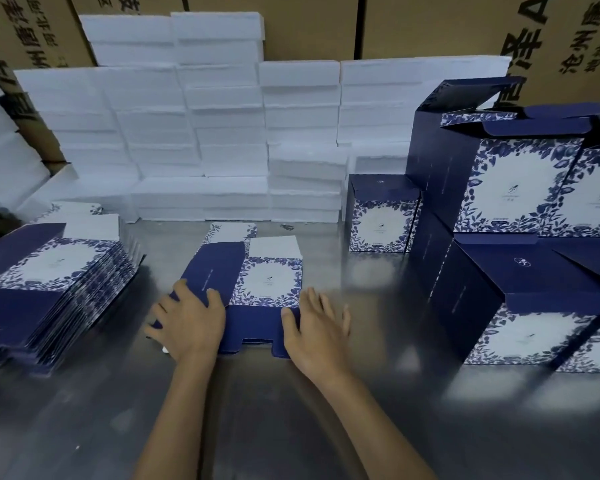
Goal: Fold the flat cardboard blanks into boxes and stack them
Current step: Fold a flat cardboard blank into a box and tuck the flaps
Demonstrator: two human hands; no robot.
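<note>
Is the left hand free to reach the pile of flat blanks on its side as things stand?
Probably yes. The left hand lies open on the flat blank, and only bare table separates it from the pile of flat blanks beside it.

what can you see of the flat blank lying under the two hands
The flat blank is printed cardboard lying unfolded on the shiny metal table. It has a dark navy side panel, a white panel framed by blue leaf print with a small logo, plain white and patterned flaps at the far end, and navy notched flaps at the near end. The left hand presses its navy panel; the right hand rests with its thumb on the near flap, fingers spread onto the table.
</note>
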